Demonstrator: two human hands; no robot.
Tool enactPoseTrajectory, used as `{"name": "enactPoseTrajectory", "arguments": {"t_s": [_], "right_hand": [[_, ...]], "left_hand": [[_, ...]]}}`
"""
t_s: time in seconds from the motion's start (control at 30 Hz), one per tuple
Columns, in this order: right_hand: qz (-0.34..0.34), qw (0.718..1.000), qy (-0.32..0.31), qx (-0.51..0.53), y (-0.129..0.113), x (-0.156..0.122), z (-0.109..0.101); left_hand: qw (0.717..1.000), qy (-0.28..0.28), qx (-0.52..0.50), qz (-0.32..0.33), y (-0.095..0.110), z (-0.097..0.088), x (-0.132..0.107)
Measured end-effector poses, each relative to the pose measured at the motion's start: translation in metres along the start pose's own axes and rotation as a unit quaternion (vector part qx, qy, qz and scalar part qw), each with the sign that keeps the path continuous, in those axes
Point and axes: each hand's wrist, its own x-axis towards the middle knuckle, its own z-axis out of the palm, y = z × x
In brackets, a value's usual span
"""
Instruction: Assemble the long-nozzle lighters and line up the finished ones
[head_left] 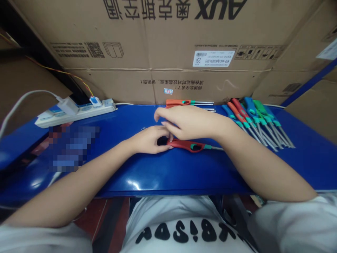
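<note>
A red gas lighter (184, 144) with a teal collar and a metal tube lies sideways on the blue table (147, 175), its tube pointing right. My left hand (151, 140) pinches the butt end of its handle between thumb and fingers. Reaching over from the right, my right hand (184, 121) has its fingertips closed together at that same end; whatever they hold is hidden. Behind the right hand lie orange-red lighters (179, 103), partly covered by it. Small thin metal bits (143, 129) show just beyond my left hand.
A pile of red, blue and green lighters (255, 117) lies at the back right. At the back left is a white power strip (79, 113) with plugs and cables. A large cardboard box (147, 45) walls off the far side. A blurred-out patch (75, 147) covers something at left.
</note>
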Motion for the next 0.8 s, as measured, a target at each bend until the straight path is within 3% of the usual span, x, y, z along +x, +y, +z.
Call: {"name": "enactPoseTrajectory", "arguments": {"t_s": [0.27, 0.43, 0.6, 0.8], "right_hand": [[0.015, 1.000, -0.001, -0.028, 0.0004, -0.0035, -0.0010], [-0.003, 1.000, -0.005, 0.023, -0.0008, -0.0049, -0.0019], [0.016, 0.999, -0.008, -0.037, -0.0014, -0.0029, -0.0019], [-0.014, 1.000, 0.010, 0.011, 0.0002, -0.0033, -0.0005]], "left_hand": [[1.000, 0.002, 0.002, 0.005, -0.0027, 0.0011, 0.0000], [1.000, 0.011, -0.001, 0.012, -0.0016, 0.0009, 0.0005], [1.000, 0.002, 0.000, -0.001, 0.0015, -0.0003, 0.0010], [0.999, 0.026, 0.006, 0.028, -0.0022, 0.0022, -0.0004]]}}
